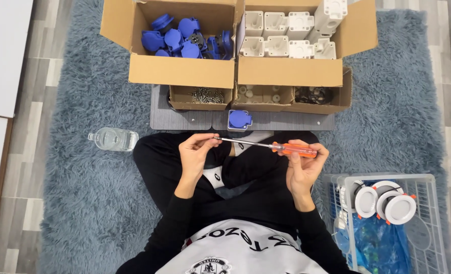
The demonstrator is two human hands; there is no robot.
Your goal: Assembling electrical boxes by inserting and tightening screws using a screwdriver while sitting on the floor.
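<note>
Screwdriver (268, 145) with orange handle lies across the lap, long axis left-right, slightly tilted, handle on the right side, tip on the left. Right hand (302, 165) is closed around the handle; left hand (195, 152) has fingertips pinched at the tip, likely on a small screw, too small to tell. Both hands sit level, just above the crossed legs in black. Blue round socket part (239, 119) rests on the grey board (185, 119) just ahead of the shaft, nothing between them. Behind it: small trays of screws (205, 95), cardboard box of blue parts (185, 38), box of white plastic housings (286, 35). Clear water bottle (113, 139) lies on the shaggy rug (78, 177) to the left, wire basket (428, 203) with white round fixtures to the right
</note>
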